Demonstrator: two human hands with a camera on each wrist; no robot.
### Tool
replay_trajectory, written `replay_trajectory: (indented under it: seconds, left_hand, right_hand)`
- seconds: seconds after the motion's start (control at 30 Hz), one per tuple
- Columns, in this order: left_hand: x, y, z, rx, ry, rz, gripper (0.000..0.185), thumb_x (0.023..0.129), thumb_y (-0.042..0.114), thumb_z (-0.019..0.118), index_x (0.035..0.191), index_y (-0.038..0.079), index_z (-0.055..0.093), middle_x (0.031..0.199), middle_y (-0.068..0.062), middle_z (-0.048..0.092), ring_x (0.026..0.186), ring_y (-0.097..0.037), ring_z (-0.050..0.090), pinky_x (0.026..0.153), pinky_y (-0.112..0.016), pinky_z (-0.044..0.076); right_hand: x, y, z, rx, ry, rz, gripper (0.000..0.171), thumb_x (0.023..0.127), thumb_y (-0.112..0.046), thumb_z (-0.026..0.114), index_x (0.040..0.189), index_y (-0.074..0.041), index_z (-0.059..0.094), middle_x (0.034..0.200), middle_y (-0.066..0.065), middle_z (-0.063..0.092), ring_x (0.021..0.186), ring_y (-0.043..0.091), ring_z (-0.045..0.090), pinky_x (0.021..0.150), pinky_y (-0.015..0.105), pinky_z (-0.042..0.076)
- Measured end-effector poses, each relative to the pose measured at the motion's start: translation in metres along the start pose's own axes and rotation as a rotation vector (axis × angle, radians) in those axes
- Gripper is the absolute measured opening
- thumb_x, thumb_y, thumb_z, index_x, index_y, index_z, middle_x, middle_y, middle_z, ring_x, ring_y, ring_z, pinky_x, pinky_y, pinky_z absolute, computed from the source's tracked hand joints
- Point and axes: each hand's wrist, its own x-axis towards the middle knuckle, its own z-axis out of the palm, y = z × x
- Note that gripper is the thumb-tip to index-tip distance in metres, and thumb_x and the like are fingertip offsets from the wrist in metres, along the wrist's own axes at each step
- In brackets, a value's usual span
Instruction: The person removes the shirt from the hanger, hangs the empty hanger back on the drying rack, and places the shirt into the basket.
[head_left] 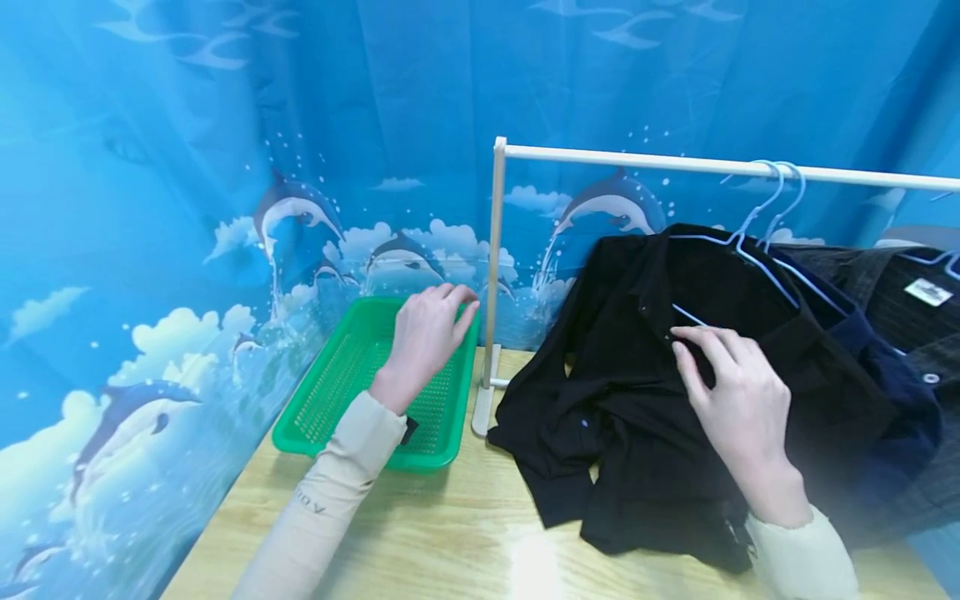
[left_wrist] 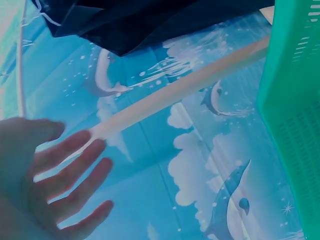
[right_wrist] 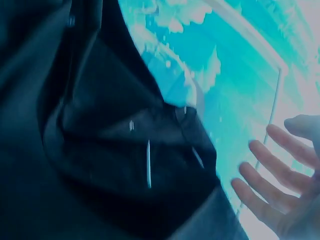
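Note:
My left hand (head_left: 429,327) hovers over the green plastic basket (head_left: 431,461), beside the upright post of a white clothes rack (head_left: 496,267). Its fingers are loosely bent with nothing between them; in the left wrist view the left hand (left_wrist: 65,185) is spread apart from the post. A black shirt (head_left: 630,375) hangs on a light blue hanger (head_left: 753,252). In front of its collar is my right hand (head_left: 742,404), thumb and fingers parted. The right wrist view has the right hand (right_wrist: 280,185) beside the shirt (right_wrist: 110,150), holding nothing.
Behind the black shirt hang a navy garment (head_left: 892,392) and a dark grey garment (head_left: 847,271) with a white label. The rack and basket stand on a wooden table (head_left: 420,525). A blue dolphin-print curtain (head_left: 420,100) surrounds the back and left.

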Motion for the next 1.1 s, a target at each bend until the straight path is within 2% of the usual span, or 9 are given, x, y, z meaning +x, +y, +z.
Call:
replay_trajectory:
  seconds: [0.13, 0.23, 0.5, 0.6, 0.67, 0.77, 0.93, 1.03, 1.1]
  left_hand:
    - [0.017, -0.004, 0.013, -0.008, 0.079, -0.015, 0.023, 0.103, 0.031, 0.061, 0.108, 0.013, 0.073, 0.099, -0.004, 0.074, 0.082, -0.022, 0.068, 0.072, -0.038, 0.056]
    - [0.027, -0.009, 0.025, 0.006, 0.110, -0.031, 0.023, 0.103, 0.032, 0.062, 0.103, 0.011, 0.072, 0.097, -0.004, 0.073, 0.081, -0.023, 0.067, 0.070, -0.037, 0.056]
    - [0.037, -0.015, 0.047, 0.069, 0.081, -0.061, 0.039, 0.100, 0.048, 0.060, 0.103, 0.010, 0.066, 0.092, -0.007, 0.065, 0.084, -0.025, 0.064, 0.070, -0.038, 0.053]
    - [0.039, -0.014, 0.054, 0.089, 0.060, -0.045, 0.042, 0.099, 0.051, 0.061, 0.104, 0.009, 0.065, 0.092, -0.008, 0.064, 0.084, -0.026, 0.064, 0.070, -0.039, 0.053]
    - [0.041, -0.013, 0.057, 0.099, 0.047, -0.041, 0.042, 0.099, 0.051, 0.061, 0.105, 0.009, 0.064, 0.094, -0.009, 0.064, 0.086, -0.027, 0.065, 0.072, -0.040, 0.054]
    - [0.044, -0.012, 0.062, 0.116, 0.044, -0.034, 0.039, 0.101, 0.048, 0.059, 0.108, 0.009, 0.062, 0.098, -0.009, 0.065, 0.088, -0.027, 0.065, 0.074, -0.041, 0.055]
    - [0.048, -0.009, 0.068, 0.149, 0.076, -0.004, 0.035, 0.103, 0.041, 0.057, 0.111, 0.008, 0.062, 0.098, -0.009, 0.065, 0.086, -0.025, 0.066, 0.072, -0.038, 0.055]
    - [0.049, -0.007, 0.070, 0.156, 0.084, 0.003, 0.035, 0.104, 0.040, 0.057, 0.111, 0.007, 0.062, 0.097, -0.009, 0.064, 0.085, -0.024, 0.065, 0.071, -0.036, 0.055]
    - [0.050, -0.006, 0.071, 0.158, 0.084, 0.006, 0.035, 0.103, 0.040, 0.058, 0.111, 0.007, 0.062, 0.096, -0.009, 0.064, 0.085, -0.025, 0.064, 0.071, -0.036, 0.055]
  right_hand:
    - [0.013, 0.011, -0.010, -0.003, 0.079, 0.035, 0.022, 0.096, -0.015, 0.069, 0.116, -0.007, 0.074, 0.120, 0.016, 0.069, 0.110, 0.043, 0.059, 0.081, 0.058, 0.047]
    - [0.022, 0.020, -0.018, -0.019, 0.130, 0.063, 0.025, 0.098, -0.017, 0.066, 0.117, -0.004, 0.073, 0.124, 0.019, 0.066, 0.111, 0.048, 0.056, 0.087, 0.062, 0.042]
    - [0.031, 0.048, -0.037, -0.118, 0.201, 0.212, 0.035, 0.108, -0.021, 0.046, 0.132, -0.003, 0.063, 0.139, 0.023, 0.055, 0.120, 0.052, 0.049, 0.102, 0.061, 0.037]
    - [0.029, 0.059, -0.040, -0.184, 0.148, 0.298, 0.034, 0.109, -0.017, 0.044, 0.137, -0.005, 0.059, 0.134, 0.026, 0.057, 0.120, 0.052, 0.050, 0.098, 0.063, 0.039]
    - [0.025, 0.065, -0.040, -0.205, 0.094, 0.348, 0.034, 0.108, -0.016, 0.048, 0.138, -0.006, 0.060, 0.128, 0.027, 0.061, 0.114, 0.052, 0.053, 0.090, 0.065, 0.041]
    - [0.019, 0.070, -0.039, -0.228, 0.005, 0.405, 0.035, 0.106, -0.022, 0.052, 0.135, -0.004, 0.062, 0.119, 0.027, 0.063, 0.108, 0.051, 0.053, 0.083, 0.067, 0.041]
    - [0.013, 0.075, -0.036, -0.227, -0.117, 0.426, 0.038, 0.105, -0.029, 0.058, 0.122, 0.004, 0.065, 0.107, 0.029, 0.062, 0.094, 0.049, 0.053, 0.072, 0.060, 0.042]
    - [0.011, 0.076, -0.033, -0.187, -0.101, 0.397, 0.036, 0.102, -0.028, 0.064, 0.116, 0.006, 0.065, 0.099, 0.028, 0.063, 0.080, 0.047, 0.054, 0.061, 0.052, 0.037]
    - [0.011, 0.076, -0.029, -0.168, -0.062, 0.375, 0.034, 0.101, -0.026, 0.065, 0.113, 0.006, 0.065, 0.097, 0.028, 0.064, 0.076, 0.046, 0.055, 0.059, 0.050, 0.036]
